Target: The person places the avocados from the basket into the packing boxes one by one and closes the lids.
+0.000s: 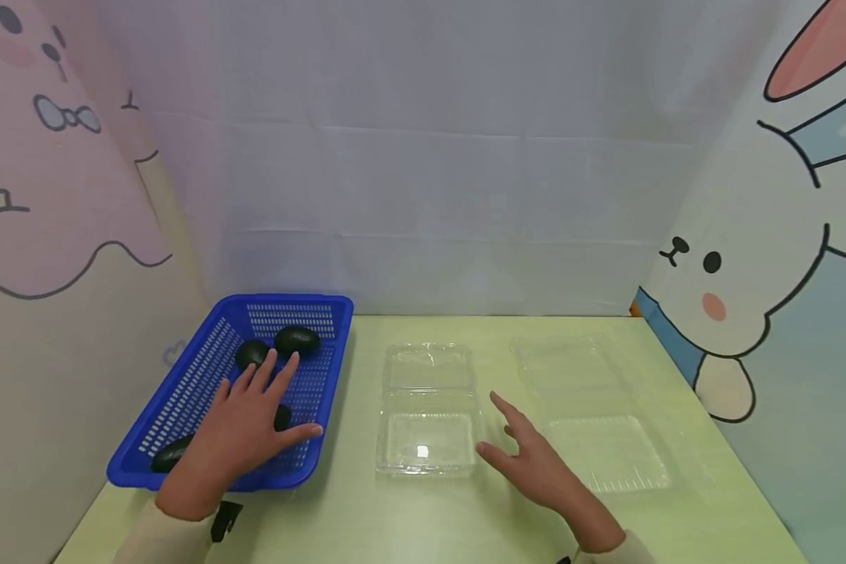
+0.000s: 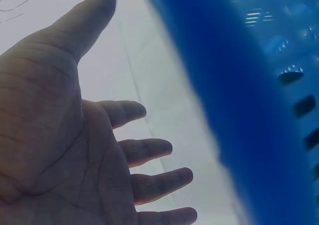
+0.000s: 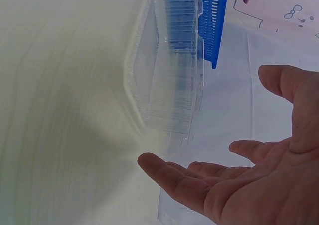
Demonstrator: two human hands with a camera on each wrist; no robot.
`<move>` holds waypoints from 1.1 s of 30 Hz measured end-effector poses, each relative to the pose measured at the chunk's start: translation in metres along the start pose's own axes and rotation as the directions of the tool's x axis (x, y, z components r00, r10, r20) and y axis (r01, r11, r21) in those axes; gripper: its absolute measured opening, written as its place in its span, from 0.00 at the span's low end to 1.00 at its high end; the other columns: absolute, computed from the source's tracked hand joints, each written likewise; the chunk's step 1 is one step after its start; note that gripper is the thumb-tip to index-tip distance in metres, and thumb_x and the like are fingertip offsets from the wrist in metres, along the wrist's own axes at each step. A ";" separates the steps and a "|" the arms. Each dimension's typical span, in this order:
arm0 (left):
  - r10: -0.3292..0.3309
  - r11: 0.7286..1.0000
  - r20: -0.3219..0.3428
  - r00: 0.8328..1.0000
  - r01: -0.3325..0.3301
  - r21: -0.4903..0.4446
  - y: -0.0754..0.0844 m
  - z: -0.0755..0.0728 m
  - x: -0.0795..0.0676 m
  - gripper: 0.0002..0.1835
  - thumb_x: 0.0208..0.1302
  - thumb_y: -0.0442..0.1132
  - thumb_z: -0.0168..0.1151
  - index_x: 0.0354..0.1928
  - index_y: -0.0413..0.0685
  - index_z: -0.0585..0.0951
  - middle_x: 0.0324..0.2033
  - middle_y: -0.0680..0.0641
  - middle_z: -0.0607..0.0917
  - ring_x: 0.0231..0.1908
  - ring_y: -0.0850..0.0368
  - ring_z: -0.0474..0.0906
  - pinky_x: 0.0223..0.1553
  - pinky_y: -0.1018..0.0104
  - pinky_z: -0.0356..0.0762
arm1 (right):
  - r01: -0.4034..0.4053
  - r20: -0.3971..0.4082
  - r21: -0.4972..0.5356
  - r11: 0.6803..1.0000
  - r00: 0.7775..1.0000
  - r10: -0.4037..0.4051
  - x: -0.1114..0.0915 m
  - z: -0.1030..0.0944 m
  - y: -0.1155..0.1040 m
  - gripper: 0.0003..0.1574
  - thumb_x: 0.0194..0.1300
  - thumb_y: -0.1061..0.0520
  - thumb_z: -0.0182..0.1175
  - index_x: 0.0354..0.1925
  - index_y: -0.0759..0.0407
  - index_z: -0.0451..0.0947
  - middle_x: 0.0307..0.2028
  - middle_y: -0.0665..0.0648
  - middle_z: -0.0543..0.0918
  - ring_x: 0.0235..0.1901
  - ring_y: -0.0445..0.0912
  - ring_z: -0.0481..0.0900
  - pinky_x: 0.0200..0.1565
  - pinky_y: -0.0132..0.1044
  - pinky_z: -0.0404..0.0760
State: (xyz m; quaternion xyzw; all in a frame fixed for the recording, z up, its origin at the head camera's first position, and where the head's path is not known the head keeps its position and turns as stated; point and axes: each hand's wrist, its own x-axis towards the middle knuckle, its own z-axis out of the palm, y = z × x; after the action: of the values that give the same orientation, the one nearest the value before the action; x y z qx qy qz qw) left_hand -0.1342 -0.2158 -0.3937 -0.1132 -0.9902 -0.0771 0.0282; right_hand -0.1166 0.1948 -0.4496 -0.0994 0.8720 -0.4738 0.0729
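Over the blue plastic basket at the left, my left hand reaches with spread fingers and grips nothing. Several dark, glossy oval fruits that look like avocados lie inside; the hand partly covers some of them. The left wrist view has the open palm beside the blurred basket rim. An open clear plastic clamshell box lies in the middle of the table. Just right of it hovers my right hand, fingers extended and empty, its fingertips near the box's right edge.
A second open clear plastic box lies on the pale table, right of and partly behind the right hand. White cloth hangs behind the table, with cartoon-printed curtains at both sides.
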 end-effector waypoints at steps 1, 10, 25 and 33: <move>-0.001 1.000 0.004 1.000 0.001 0.002 -0.001 0.000 0.000 0.62 0.55 0.79 0.61 0.81 0.46 0.57 0.76 0.28 0.56 0.70 0.21 0.57 0.64 0.20 0.49 | -0.003 -0.009 -0.007 1.000 1.000 0.003 0.000 0.001 0.000 0.50 0.72 0.42 0.66 0.82 0.48 0.54 0.79 0.59 0.58 0.70 0.70 0.65 0.59 0.64 0.75; -0.018 1.000 0.063 0.998 0.020 -0.019 -0.010 0.005 0.003 0.62 0.54 0.78 0.64 0.80 0.44 0.58 0.74 0.25 0.60 0.67 0.21 0.63 0.60 0.21 0.59 | -0.049 -0.040 -0.007 0.999 0.998 0.049 0.000 0.010 0.001 0.48 0.71 0.46 0.66 0.81 0.50 0.56 0.77 0.62 0.61 0.67 0.70 0.69 0.60 0.66 0.73; -0.050 0.997 0.146 0.988 0.057 -0.044 -0.022 0.012 0.009 0.63 0.51 0.72 0.72 0.79 0.41 0.59 0.72 0.23 0.61 0.65 0.18 0.63 0.58 0.20 0.61 | -0.073 -0.045 0.058 0.996 0.996 0.076 0.006 0.017 0.008 0.51 0.71 0.51 0.67 0.81 0.54 0.52 0.75 0.72 0.60 0.64 0.72 0.72 0.56 0.63 0.78; -0.057 0.997 0.205 0.977 0.065 -0.036 -0.032 0.021 0.013 0.59 0.51 0.63 0.79 0.77 0.38 0.63 0.69 0.22 0.66 0.63 0.17 0.66 0.56 0.23 0.67 | -0.089 -0.046 0.102 0.991 0.994 0.094 0.007 0.020 0.012 0.53 0.71 0.51 0.67 0.82 0.55 0.50 0.73 0.72 0.63 0.64 0.69 0.74 0.55 0.61 0.80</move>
State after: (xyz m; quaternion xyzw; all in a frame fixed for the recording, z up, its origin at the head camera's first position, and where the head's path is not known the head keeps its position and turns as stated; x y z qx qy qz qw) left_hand -0.1549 -0.2403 -0.4183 -0.0906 -0.9890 -0.0870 -0.0780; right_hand -0.1203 0.1834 -0.4709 -0.0433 0.8526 -0.5151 0.0774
